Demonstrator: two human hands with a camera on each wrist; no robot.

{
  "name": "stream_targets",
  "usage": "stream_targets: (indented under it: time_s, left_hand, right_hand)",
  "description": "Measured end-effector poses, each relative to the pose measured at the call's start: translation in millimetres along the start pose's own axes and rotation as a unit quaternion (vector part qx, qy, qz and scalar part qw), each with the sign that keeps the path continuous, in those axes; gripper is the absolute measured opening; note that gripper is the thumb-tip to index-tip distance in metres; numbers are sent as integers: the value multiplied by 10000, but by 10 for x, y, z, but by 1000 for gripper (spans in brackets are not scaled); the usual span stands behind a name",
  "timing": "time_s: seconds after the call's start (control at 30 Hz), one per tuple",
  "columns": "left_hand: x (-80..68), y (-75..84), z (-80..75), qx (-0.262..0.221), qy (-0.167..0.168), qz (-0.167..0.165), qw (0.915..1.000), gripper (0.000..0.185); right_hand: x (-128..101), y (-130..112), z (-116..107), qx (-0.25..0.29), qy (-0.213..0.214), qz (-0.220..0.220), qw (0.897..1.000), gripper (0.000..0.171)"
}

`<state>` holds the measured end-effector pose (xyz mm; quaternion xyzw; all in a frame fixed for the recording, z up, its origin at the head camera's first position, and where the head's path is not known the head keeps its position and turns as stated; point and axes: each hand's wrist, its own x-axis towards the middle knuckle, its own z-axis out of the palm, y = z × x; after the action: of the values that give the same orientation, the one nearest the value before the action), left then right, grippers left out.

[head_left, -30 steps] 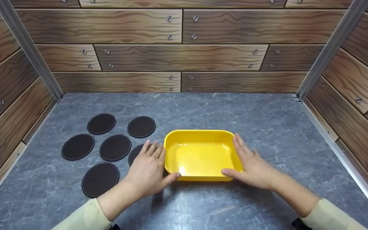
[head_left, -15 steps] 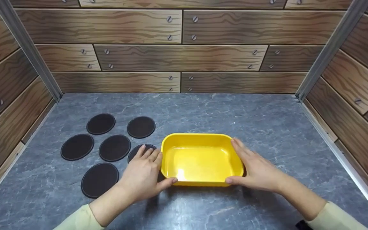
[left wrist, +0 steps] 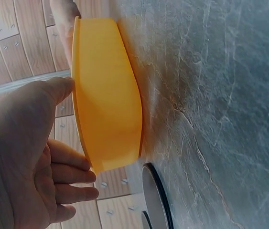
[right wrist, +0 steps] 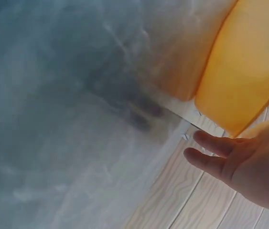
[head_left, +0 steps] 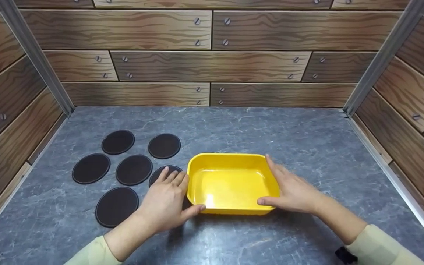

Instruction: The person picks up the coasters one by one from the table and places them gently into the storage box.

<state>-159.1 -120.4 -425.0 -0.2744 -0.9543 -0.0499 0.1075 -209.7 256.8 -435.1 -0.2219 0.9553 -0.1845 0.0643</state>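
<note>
A yellow rectangular plastic tray [head_left: 234, 184] with rounded corners lies on the grey marbled table, nothing inside it. At its left end, my left hand [head_left: 165, 201] touches the rim with straight fingers, its thumb at the near left corner. My right hand [head_left: 296, 189] lies along the other end, fingers extended at the side and thumb over the near right corner. In the left wrist view, the thumb and fingertips meet the rim of the tray [left wrist: 108, 95]. The right wrist view shows two outstretched fingers [right wrist: 210, 162] below the tray's edge.
Several round black coasters [head_left: 134, 169] with stitched edges lie flat left of the tray; the nearest one [head_left: 164, 175] is partly covered by my left fingers. Wood-patterned walls [head_left: 212, 66] with metal corner posts [head_left: 385, 59] enclose the table's back and sides.
The tray has slid slightly toward me, with both hands following. In the last half second it has stayed nearly still, while my right hand has shifted a little left over its corner.
</note>
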Motion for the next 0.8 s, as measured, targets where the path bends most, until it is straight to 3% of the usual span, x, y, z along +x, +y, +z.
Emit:
stream_targets:
  time_s: [0.2, 0.57, 0.8]
  left_hand:
    - [6, -3, 0, -33, -55, -9, 10000, 94]
    - [-3, -15, 9, -38, -18, -13, 10000, 94]
    - [20, -122, -58, -421, 38, -126, 9990, 92]
  right_hand:
    - [2, 9, 41, 66, 32, 19, 10000, 129]
    - [-6, 43, 38, -270, 124, -785, 9965, 126]
    - [-10, 59, 49, -206, 45, -729, 9971, 122]
